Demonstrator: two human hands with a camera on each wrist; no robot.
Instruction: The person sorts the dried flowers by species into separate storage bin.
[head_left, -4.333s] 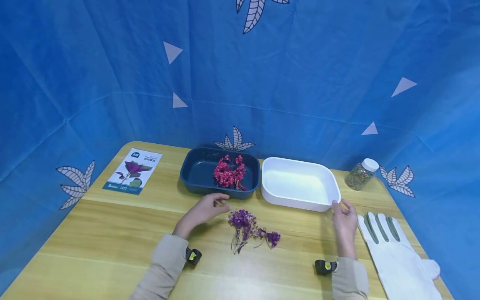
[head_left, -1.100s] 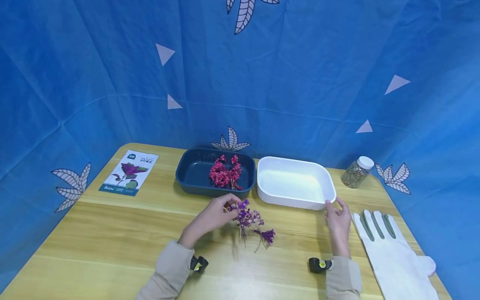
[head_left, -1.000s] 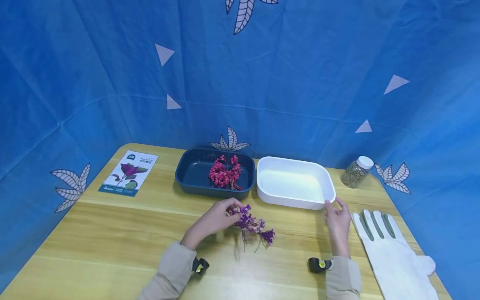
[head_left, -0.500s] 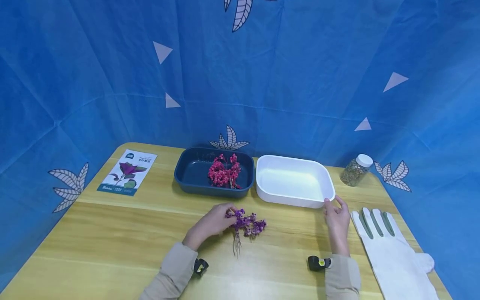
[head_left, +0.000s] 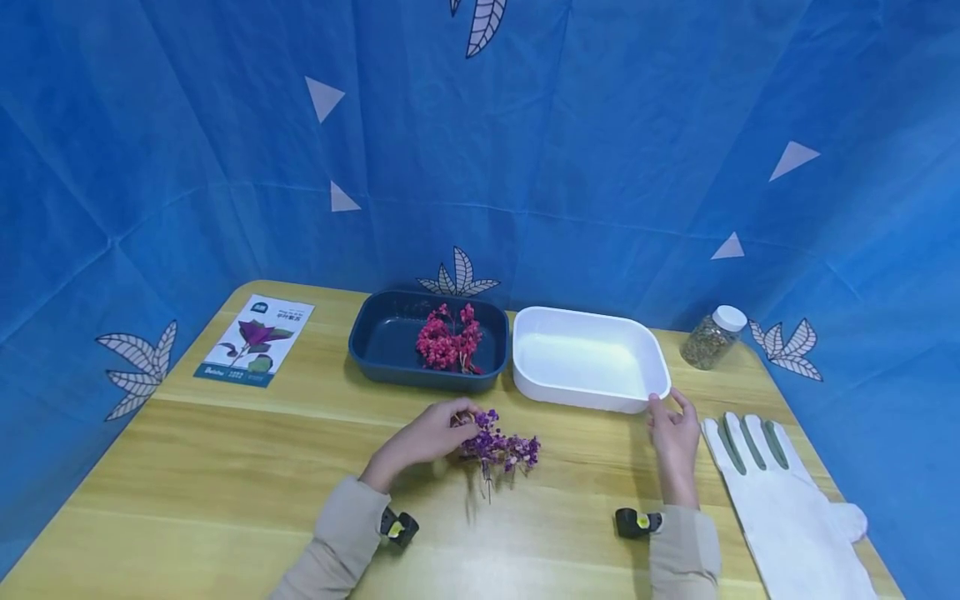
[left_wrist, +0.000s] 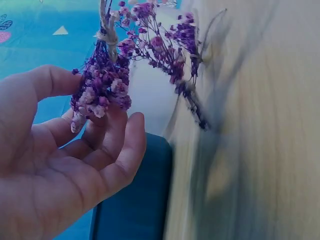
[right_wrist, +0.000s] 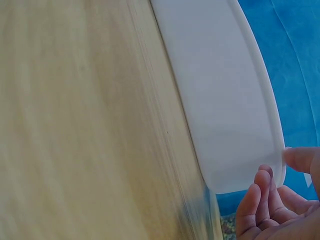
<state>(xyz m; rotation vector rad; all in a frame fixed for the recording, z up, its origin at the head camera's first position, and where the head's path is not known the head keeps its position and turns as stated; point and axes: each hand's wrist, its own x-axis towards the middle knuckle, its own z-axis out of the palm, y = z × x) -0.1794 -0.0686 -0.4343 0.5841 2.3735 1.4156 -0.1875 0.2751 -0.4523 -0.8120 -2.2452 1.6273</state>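
Observation:
My left hand (head_left: 429, 433) pinches a small bunch of purple dried flowers (left_wrist: 102, 90) by the blossoms, between thumb and fingers. Twine (left_wrist: 108, 37) ties its stems. Other purple sprigs (head_left: 521, 451) hang tangled beside it, over the wooden table, with a shadow below. My right hand (head_left: 675, 433) holds the near right corner of a white rectangular tray (head_left: 592, 398), thumb at the rim (right_wrist: 279, 125) and fingers against the outer wall. In the dark blue tray (head_left: 375, 373), left of the white one, lies a bunch of red dried flowers (head_left: 448, 340).
A seed packet (head_left: 255, 342) with a purple plant picture lies at the back left. At the back right stands a jar (head_left: 711, 337) with a white lid. White and green gloves (head_left: 795, 517) lie along the right side. A blue cloth (head_left: 480, 150) hangs behind the table.
My left hand has moved from beside the dark blue tray to the purple flowers, taken hold of them and raised them. The smaller sprig has come along. My right hand stays at the white tray.

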